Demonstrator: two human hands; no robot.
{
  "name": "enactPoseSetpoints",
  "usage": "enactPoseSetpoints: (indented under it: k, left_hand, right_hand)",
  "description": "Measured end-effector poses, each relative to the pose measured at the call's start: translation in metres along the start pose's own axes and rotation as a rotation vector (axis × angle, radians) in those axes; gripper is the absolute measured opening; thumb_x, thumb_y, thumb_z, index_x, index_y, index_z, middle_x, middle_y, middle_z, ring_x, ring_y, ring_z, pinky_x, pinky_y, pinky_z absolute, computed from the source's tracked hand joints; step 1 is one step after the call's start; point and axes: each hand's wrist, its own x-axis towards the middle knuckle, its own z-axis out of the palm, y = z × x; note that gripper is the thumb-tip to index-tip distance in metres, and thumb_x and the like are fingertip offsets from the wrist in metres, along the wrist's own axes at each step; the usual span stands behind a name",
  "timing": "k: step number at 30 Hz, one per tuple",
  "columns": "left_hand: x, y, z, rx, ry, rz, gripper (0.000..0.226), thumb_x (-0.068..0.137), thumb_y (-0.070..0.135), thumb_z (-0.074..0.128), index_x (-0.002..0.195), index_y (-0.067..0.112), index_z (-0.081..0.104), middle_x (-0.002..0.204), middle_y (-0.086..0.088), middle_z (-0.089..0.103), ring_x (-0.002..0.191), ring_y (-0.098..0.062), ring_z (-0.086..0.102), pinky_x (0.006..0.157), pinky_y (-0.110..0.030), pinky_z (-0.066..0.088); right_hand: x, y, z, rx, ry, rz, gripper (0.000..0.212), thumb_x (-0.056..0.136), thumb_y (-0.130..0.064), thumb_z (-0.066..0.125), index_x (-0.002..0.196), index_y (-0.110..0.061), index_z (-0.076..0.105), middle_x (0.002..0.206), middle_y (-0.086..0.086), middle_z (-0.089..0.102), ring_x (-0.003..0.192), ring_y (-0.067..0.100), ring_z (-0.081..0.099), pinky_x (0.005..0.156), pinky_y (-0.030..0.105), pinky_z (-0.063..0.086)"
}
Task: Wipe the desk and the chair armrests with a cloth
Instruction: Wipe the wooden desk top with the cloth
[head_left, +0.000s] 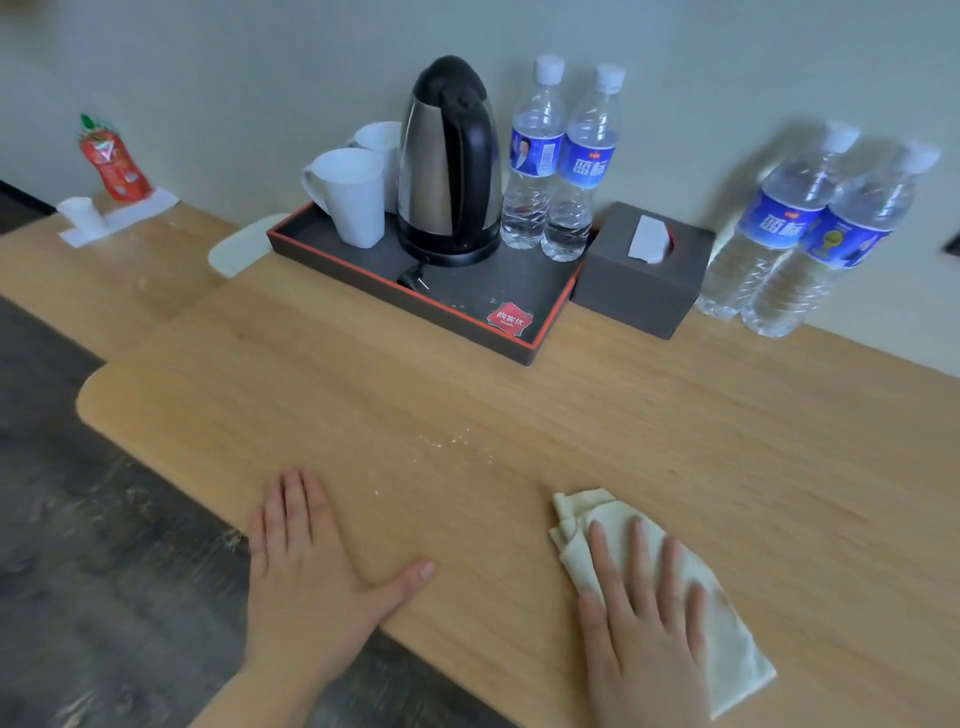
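The right hand (641, 618) lies flat, fingers spread, on a folded cloth (670, 587) at the desk's (519, 405) near edge. The left hand (306, 571) rests open and empty beside it. Crumbs (452, 444) lie beyond. Farther back stand a tray (415, 301) with a kettle (449, 166), 2 cups and 2 bottles.

Soft even light, no glare. Faint shadows on far wall (208, 78). Wide-angle bend at edges; right water bottles (810, 228) smeared by blur.
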Motion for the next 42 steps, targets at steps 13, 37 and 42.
enactPoseSetpoints:
  k: [13,37,42]
  left_hand:
    - [0.009,-0.005,-0.005,0.035,-0.016,-0.014,0.149,0.041,0.103,0.016,0.147,0.001,-0.006,0.159,-0.016,-0.002,0.146,-0.026,-0.01,0.118,-0.043,-0.005]
    - [0.048,-0.049,-0.015,0.014,-0.102,0.032,0.145,0.036,0.106,0.022,0.145,0.023,-0.022,0.156,0.001,-0.026,0.142,-0.017,-0.024,0.115,-0.04,-0.012]
    - [0.07,-0.08,-0.019,0.019,-0.055,-0.001,0.134,0.047,0.101,0.013,0.149,0.018,-0.012,0.159,-0.005,-0.013,0.145,-0.022,-0.012,0.115,-0.041,-0.007]
  right_hand:
    - [0.113,-0.133,0.01,0.035,-0.144,-0.598,0.049,0.1,-0.043,0.012,0.148,-0.039,0.005,0.159,-0.004,-0.013,0.142,0.019,-0.024,0.113,0.039,-0.016]
    - [0.069,-0.05,0.006,0.103,0.051,0.154,0.054,0.092,-0.049,-0.002,0.144,-0.043,-0.016,0.156,0.0,-0.023,0.14,0.027,-0.028,0.106,0.059,-0.019]
    - [0.099,-0.133,0.025,0.021,0.026,-0.123,0.051,0.098,-0.043,0.004,0.146,-0.039,-0.011,0.157,0.002,-0.02,0.14,0.029,-0.026,0.107,0.054,-0.021]
